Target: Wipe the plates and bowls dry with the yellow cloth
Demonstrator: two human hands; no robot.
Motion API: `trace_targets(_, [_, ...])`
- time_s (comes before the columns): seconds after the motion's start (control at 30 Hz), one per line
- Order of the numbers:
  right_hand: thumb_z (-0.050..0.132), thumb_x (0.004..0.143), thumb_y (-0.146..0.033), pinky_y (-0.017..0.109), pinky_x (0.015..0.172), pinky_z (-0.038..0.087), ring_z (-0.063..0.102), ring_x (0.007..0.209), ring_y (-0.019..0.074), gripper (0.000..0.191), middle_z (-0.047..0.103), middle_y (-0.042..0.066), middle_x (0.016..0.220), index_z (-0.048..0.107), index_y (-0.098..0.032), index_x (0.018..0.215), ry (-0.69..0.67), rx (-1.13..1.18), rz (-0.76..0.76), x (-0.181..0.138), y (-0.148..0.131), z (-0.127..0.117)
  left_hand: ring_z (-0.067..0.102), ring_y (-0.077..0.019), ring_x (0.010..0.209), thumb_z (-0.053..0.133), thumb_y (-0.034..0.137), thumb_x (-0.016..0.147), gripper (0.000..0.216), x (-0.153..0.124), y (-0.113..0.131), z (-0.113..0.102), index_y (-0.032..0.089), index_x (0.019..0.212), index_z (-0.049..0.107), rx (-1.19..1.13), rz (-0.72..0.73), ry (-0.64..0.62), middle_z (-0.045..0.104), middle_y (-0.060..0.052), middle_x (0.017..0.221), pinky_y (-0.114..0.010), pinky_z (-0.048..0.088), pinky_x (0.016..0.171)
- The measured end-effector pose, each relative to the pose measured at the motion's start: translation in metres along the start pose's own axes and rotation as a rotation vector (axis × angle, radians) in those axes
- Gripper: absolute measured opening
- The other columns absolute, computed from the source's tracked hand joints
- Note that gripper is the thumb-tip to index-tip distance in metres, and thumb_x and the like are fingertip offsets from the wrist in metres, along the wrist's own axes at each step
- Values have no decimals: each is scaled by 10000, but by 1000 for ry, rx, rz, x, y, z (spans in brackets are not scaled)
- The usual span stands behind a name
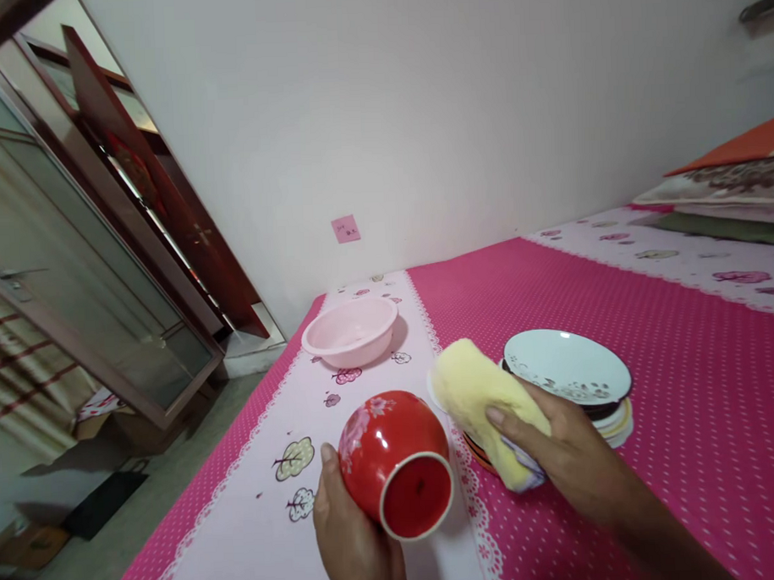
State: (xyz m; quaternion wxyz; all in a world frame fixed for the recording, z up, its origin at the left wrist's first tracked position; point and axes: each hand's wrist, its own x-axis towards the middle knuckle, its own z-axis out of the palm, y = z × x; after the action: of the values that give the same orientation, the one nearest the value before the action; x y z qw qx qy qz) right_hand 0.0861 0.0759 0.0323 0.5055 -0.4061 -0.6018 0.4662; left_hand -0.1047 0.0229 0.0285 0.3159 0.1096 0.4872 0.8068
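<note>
My left hand [350, 528] grips a red bowl [393, 459] with a white flower pattern, held upside down so its foot ring faces me. My right hand [564, 453] is closed on a folded yellow cloth [476, 397], just to the right of the bowl. The cloth hangs over the near edge of a stack of plates [577, 376], whose top plate is pale blue-white with a dark floral rim. All of this lies over a pink dotted tablecloth [683, 415].
A pale pink plastic basin [350, 331] stands at the table's far left end. The white wall runs behind it with a small pink note [345, 229]. Folded bedding [720, 194] lies at the far right. A glass door and wooden door stand at left.
</note>
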Motion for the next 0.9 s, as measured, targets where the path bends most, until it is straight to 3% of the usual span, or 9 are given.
trace_targets(0.1, [583,956,-490,423,1004,560,676,1202,306,440,737,88,1284,660,-260,1324,167,-163,-188,-11,-10,9,498,-131,561,662,636,872,461,-6,-4,-1,202,723,624,287,234,1,589,34,610,-235,443,522])
trace_targets(0.23, [507,992,-297,419,1102,507,600,1336,275,500,619,79,1483,512,-269,1492,151,-423,-591,-24,-13,32,378,-116,541,580,649,918,533,-11,-17,-2,208,622,540,525,457,-8,466,54,550,-230,350,503])
trace_targets(0.3, [523,981,-284,445,1117,482,551,1390,294,533,600,89,1508,492,-231,1510,117,-619,-813,-27,-11,42,380,-115,532,637,639,874,521,-10,-22,-4,207,599,538,568,437,-56,449,58,527,-228,347,499])
trace_targets(0.4, [601,948,-507,443,970,541,641,1264,329,563,686,120,1402,598,-172,1400,98,-823,-1006,-28,-12,49,473,-139,532,793,641,678,481,-10,-26,-6,204,606,604,470,322,-156,532,43,529,-241,410,501])
trace_targets(0.5, [635,937,-527,409,858,552,702,1110,292,534,721,122,1345,643,-164,1328,89,-873,-1000,-29,-19,48,504,-151,538,785,573,712,404,-17,-28,-3,199,648,647,273,288,-249,567,31,556,-248,435,501])
trace_targets(0.6, [658,904,-350,491,982,499,635,1225,330,476,726,117,1325,622,-160,1339,144,-873,-983,-30,-25,46,484,-140,537,769,467,774,310,-26,-30,1,197,668,660,199,318,-290,554,31,565,-232,419,490])
trace_targets(0.7, [644,870,-330,579,1085,430,507,1381,377,559,678,138,1388,566,-141,1390,143,-850,-956,-30,-26,47,490,-151,545,765,501,772,322,-32,-30,3,197,694,691,179,269,-331,572,14,586,-243,437,491])
trace_targets(0.8, [618,866,-274,528,1107,450,492,1406,335,599,640,139,1432,507,-138,1438,125,-805,-888,-29,-25,46,517,-165,575,799,522,734,335,-37,-25,5,196,742,724,221,228,-362,610,-2,631,-250,455,507])
trace_targets(0.9, [586,878,-242,490,1118,461,526,1380,311,568,652,141,1402,498,-135,1429,173,-751,-861,-30,-26,45,446,-136,545,779,542,759,371,-45,-15,10,197,667,675,293,241,-301,539,20,569,-226,403,476])
